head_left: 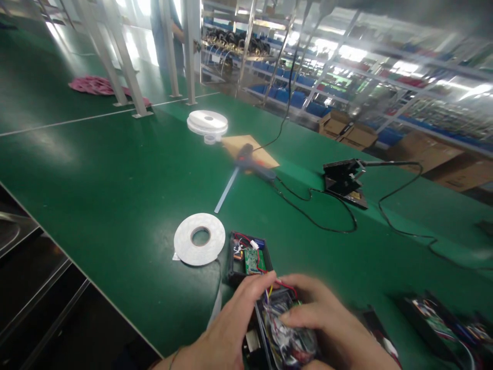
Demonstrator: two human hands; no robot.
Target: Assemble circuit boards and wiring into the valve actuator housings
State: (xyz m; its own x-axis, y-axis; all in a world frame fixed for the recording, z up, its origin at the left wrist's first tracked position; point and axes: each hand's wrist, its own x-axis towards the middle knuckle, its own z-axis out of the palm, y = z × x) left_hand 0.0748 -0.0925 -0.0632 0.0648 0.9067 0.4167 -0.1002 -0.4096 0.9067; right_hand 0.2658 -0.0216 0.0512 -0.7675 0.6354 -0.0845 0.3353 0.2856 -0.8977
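Observation:
Low in the head view, my left hand point(231, 324) and my right hand point(327, 321) both close around a small black open case point(287, 334) stuffed with coloured wires. My left fingers reach over its top edge; my right thumb presses on the wire bundle. Just beyond it, a second black open case point(248, 257) lies on the green table point(115, 195), showing a green circuit board with red wires and a white plug.
A white tape roll point(199, 239) lies left of the cases. Farther back are more white rolls point(207, 123), a corded hand tool point(252, 164) on brown card, and a black stand point(344, 180) with cables. More open cases point(442, 318) sit at right. Shelving stands behind.

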